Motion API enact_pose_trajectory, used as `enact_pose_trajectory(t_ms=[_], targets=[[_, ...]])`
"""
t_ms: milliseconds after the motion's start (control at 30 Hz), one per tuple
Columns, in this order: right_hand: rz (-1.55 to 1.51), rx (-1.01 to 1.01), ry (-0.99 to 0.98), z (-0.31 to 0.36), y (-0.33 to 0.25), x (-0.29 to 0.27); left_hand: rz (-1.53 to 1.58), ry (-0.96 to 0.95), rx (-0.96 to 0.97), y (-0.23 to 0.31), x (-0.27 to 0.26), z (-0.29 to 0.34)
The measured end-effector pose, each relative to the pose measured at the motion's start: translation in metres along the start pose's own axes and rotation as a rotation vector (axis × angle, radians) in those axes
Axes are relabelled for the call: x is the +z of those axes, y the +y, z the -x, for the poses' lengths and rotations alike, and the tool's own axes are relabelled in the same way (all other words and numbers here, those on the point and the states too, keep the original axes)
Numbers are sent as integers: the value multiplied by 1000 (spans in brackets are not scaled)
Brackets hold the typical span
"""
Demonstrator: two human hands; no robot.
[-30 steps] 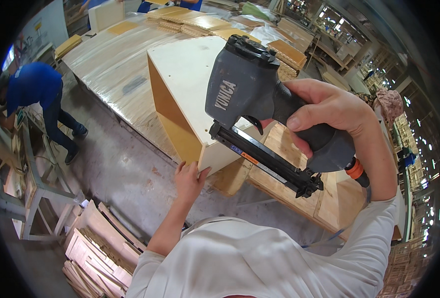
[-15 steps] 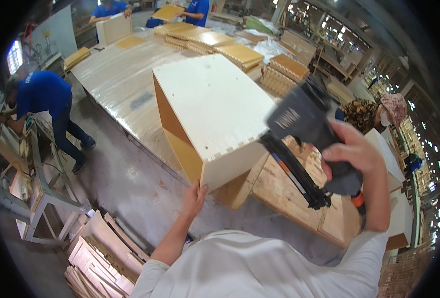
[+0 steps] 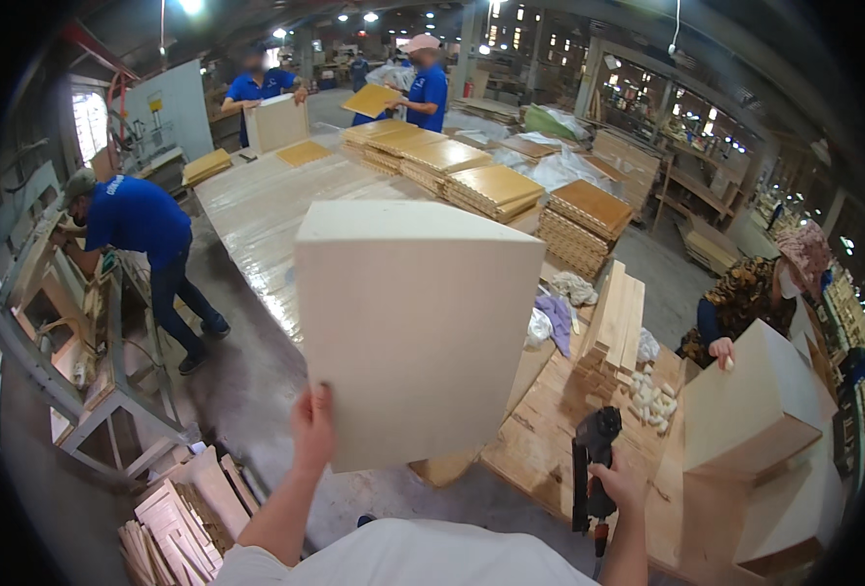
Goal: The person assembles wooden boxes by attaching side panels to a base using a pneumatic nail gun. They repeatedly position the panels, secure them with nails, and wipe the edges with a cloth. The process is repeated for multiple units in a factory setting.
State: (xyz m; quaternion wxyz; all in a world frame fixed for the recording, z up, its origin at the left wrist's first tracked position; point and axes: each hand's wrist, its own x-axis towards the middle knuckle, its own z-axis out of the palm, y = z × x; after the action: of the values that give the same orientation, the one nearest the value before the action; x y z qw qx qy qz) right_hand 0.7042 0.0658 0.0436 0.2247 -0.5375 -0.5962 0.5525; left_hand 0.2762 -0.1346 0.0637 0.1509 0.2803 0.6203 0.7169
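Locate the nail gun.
In the head view, the nail gun is low, right of centre, in the right hand, below and right of the held box.

Yellow boards (image 3: 442,154) lie stacked at upper centre, near a brown stack (image 3: 589,217). At left, a person in blue (image 3: 144,225) bends over; wood pieces (image 3: 171,523) fill the lower left. A purple cloth (image 3: 555,320) lies right of centre.

A pale wooden box (image 3: 418,342) presents one broad, smooth face; right of it, a dark pneumatic nail gun (image 3: 598,438) points head-up.
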Motion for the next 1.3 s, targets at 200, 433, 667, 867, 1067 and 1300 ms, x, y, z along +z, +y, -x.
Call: enact_pose_trajectory(t_ms=[200,433,667,867,1067,1300], targets=[[-198,17,129,-36,43,11,-151,74,231,42,-33,-93],[-213,23,234,-58,42,22,-144,-12,210,47,-62,-233],[-67,59,305,-71,36,29,-240,-130,186,28,-31,-387],[-137,53,282,-83,16,43,-549,-225,7,28,-58,-482],[-131,132,426,-48,23,45,586,-534,-271,-94,-14,-401],[-138,117,381,-73,19,41,-46,-595,-146,-209,-80,-304]])
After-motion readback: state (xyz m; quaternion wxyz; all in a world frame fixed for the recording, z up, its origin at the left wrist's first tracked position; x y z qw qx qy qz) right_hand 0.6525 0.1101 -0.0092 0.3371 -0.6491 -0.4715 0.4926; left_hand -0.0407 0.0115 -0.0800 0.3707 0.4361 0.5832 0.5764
